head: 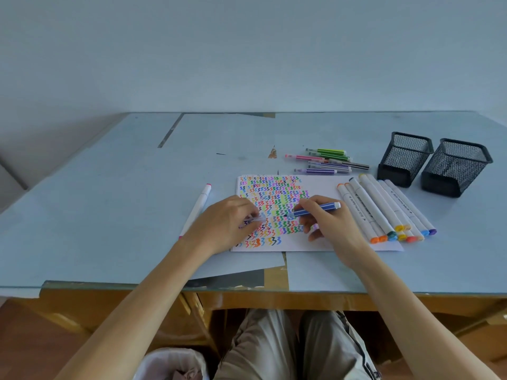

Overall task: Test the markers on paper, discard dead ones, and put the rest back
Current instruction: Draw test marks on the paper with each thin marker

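Note:
A white paper sheet [321,242] covered with several rows of coloured squiggles lies on the table. My right hand [326,220] grips a blue striped marker [318,209], its tip touching the paper among the squiggles. My left hand [227,220] rests on the paper's left part and pinches a small clear cap [256,219]. Several thick white markers [384,207] with coloured ends lie side by side at the paper's right. Several thin striped markers [326,161] lie beyond the paper. A single white marker with a pink end [199,207] lies left of the paper.
Two black mesh pen holders [404,157] [455,165] stand at the right, behind the thick markers. A white-lined bin [170,363] sits on the floor below the table's front edge [109,285]. My knees are under the table.

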